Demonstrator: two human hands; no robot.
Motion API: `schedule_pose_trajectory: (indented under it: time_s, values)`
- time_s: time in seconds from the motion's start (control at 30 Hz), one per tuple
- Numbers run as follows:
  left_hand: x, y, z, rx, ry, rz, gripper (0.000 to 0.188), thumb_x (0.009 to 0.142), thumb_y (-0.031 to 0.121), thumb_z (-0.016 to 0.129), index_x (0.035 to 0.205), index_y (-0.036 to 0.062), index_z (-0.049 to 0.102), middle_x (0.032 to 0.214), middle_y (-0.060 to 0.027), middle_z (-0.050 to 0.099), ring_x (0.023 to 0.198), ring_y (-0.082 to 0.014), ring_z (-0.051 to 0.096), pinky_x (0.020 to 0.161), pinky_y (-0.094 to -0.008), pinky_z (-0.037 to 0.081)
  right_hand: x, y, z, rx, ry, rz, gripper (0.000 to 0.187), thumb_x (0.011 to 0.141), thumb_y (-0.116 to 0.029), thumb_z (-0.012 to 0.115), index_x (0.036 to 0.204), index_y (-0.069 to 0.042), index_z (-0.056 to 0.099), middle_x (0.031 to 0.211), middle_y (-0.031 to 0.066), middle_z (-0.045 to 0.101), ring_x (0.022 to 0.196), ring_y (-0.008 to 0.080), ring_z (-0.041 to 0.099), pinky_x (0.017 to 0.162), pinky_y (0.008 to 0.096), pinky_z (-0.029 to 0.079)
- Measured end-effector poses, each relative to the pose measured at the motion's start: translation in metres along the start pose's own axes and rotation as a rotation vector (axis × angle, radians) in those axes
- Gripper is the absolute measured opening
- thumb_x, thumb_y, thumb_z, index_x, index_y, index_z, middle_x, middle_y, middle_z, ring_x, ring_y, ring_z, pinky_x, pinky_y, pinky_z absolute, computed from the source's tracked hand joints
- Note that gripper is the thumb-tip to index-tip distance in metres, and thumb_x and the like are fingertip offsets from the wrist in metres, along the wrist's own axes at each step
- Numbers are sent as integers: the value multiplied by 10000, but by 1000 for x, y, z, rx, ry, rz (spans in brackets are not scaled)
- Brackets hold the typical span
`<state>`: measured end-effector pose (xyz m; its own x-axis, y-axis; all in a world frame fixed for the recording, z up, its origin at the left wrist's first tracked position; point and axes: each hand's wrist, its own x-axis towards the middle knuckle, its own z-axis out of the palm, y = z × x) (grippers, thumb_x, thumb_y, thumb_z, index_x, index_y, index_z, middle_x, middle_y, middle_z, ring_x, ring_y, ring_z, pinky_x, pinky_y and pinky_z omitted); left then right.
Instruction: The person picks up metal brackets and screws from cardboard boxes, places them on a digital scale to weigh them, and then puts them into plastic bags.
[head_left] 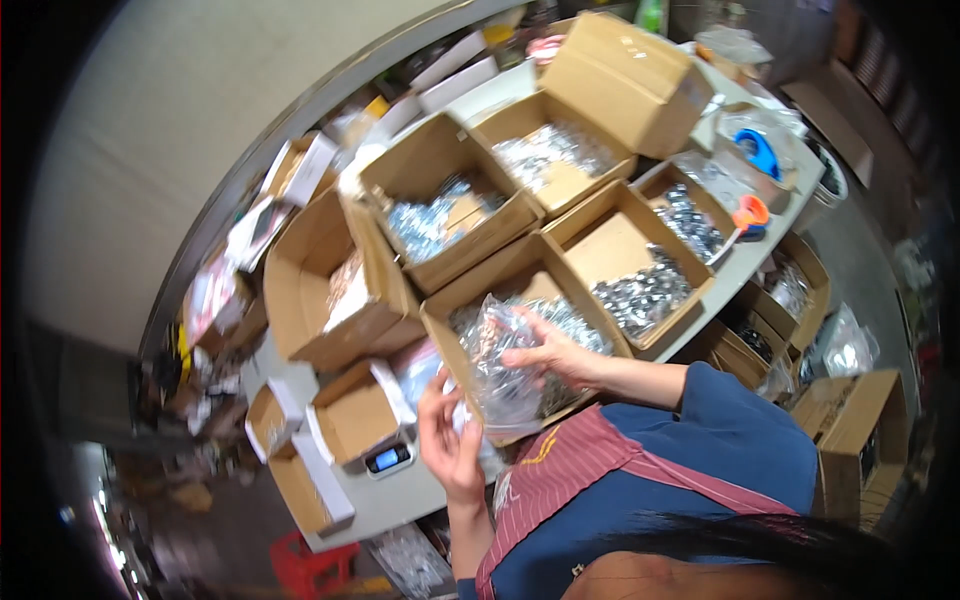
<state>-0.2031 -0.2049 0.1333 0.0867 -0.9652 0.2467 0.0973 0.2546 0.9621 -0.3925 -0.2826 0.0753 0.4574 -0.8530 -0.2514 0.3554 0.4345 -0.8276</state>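
Note:
In my right hand (pixel 553 352) is a clear plastic bag (pixel 500 375) with small parts inside, some of them copper-coloured. The fingers close round the bag's upper right side. Beneath it stands a cardboard box (pixel 560 262) of small shiny metal parts, partly covered by the bag and my arm. My left hand (pixel 450 440) is beside the bag's lower left, its fingers apart and holding nothing that I can see. Just left of that hand, a small scale with a lit blue display (pixel 388 459) has an open cardboard box (pixel 352 425) on it.
Several open cartons stand close together on the grey table (pixel 400 515), including a box with bluish bagged parts (pixel 425 228) and a box of metal pieces (pixel 640 290). Tape dispensers, one blue (pixel 757 152) and one orange (pixel 750 213), lie at the right. A red stool (pixel 312 565) is below.

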Motion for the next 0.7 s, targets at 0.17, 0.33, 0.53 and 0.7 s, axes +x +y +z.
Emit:
schedule_pose_trajectory:
  time_s: [0.17, 0.33, 0.53, 0.7]
  values:
    - [-24, -38, -29, -357, 19, -405, 740, 936, 359, 659, 1465, -12, 298, 1463, -144, 393, 1384, -266, 365, 1105, -416, 358, 6, -1, 11, -836, -132, -453, 964, 750, -371, 845, 1494, -82, 303, 1362, 201, 503, 1233, 319, 537, 1038, 403, 421]
    - [-62, -74, -69, -509, 376, -466, 540, 863, 96, 715, 1330, -19, 467, 1196, -104, 609, 1087, -203, 603, 970, -352, 477, 11, -14, 45, -835, -629, -144, 793, 860, -331, 750, 1502, -96, 347, 1204, 208, 630, 879, 236, 673, 758, 345, 543]
    - [-167, -52, -158, -123, 1100, -185, 309, 861, 44, 698, 1158, 7, 619, 1027, -57, 670, 924, -134, 626, 869, -283, 491, 29, -6, 35, -733, -420, -98, 201, 963, -116, 608, 1100, 10, 685, 890, 73, 706, 702, 113, 655, 642, 266, 543]
    - [-295, -26, -198, 1024, 1349, -242, 291, 889, 57, 664, 1169, -14, 633, 1055, -127, 690, 926, -212, 650, 809, -316, 507, 54, 14, 11, -708, -352, -17, 192, 978, -112, 593, 1091, 25, 663, 852, 60, 676, 681, 98, 613, 614, 233, 481]
